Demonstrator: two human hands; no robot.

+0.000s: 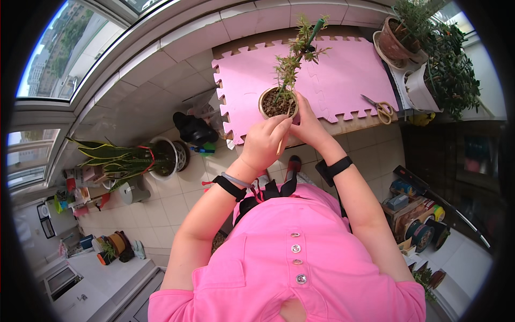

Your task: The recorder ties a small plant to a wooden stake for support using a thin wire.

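Note:
A small round pot [262,109] with a pale rim stands at the front of the pink foam mat [245,84]. In it a spiny, thin-leaved plant [286,70] leans up along a green stake [317,29], which rises from brown granular soil [277,105]. My left hand [263,140] pinches a thin wooden stick [279,147], whose far end meets the soil near the pot's right rim. Curled round the pot's right side, my right hand [312,126] holds it; the fingertips are partly hidden behind it.
Gold-handled scissors [384,112] lie at the mat's right edge. Beyond them stand a terracotta pot [396,42] and a white planter [422,90]. A potted snake plant [116,158] is on the tiled floor [189,201] at left, near a black object [195,129].

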